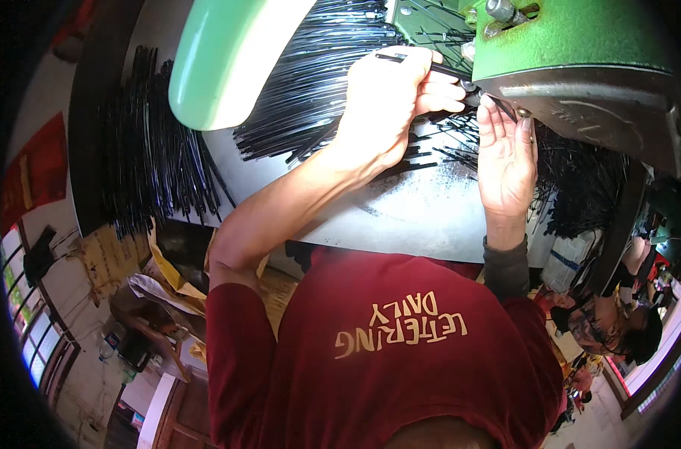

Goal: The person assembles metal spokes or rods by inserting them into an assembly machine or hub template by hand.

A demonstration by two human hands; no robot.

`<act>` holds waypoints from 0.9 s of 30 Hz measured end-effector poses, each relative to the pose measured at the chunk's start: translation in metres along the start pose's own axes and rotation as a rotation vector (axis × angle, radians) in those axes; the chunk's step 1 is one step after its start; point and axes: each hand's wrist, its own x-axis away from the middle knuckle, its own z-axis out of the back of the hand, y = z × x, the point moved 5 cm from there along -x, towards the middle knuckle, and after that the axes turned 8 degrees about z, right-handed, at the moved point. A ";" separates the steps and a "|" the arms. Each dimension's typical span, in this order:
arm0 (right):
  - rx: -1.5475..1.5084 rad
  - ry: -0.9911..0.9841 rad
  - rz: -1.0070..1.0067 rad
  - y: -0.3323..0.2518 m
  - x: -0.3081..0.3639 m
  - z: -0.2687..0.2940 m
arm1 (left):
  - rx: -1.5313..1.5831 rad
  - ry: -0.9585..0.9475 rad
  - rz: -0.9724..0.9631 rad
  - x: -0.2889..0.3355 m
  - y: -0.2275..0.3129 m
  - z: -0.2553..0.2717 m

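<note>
My left hand [389,101] is closed round a thin black rod [449,71], thumb on top and the other fingers curled beneath. One end of the rod sticks out behind the thumb, and its other end reaches the dark metal parts of a green machine [580,37]. Right beside the machine's dark lower housing [602,112], my right hand [507,161] points upward, palm showing. Its fingertips and thumb pinch a dark rod-like piece just under the machine; whether this is the same rod I cannot tell.
Under my left hand, a large pile of black rods [303,90] covers the metal tabletop [415,224]. Another bundle [157,150] lies at the left edge, and a dark heap [587,187] at the right. A pale green rounded cover [213,67] overhangs the left. Another person [610,322] is far right.
</note>
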 end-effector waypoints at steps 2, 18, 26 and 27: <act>-0.015 -0.008 -0.002 0.000 -0.001 0.000 | -0.025 0.039 -0.006 0.001 0.002 0.001; 0.152 -0.125 -0.304 -0.005 0.022 0.002 | -0.349 -0.042 -0.154 -0.015 0.018 -0.005; 1.310 0.089 0.198 -0.130 0.023 0.053 | -0.319 -0.219 0.048 -0.008 0.019 0.002; 1.500 0.155 0.335 -0.150 0.021 0.062 | -0.434 -0.272 0.066 -0.001 0.018 -0.002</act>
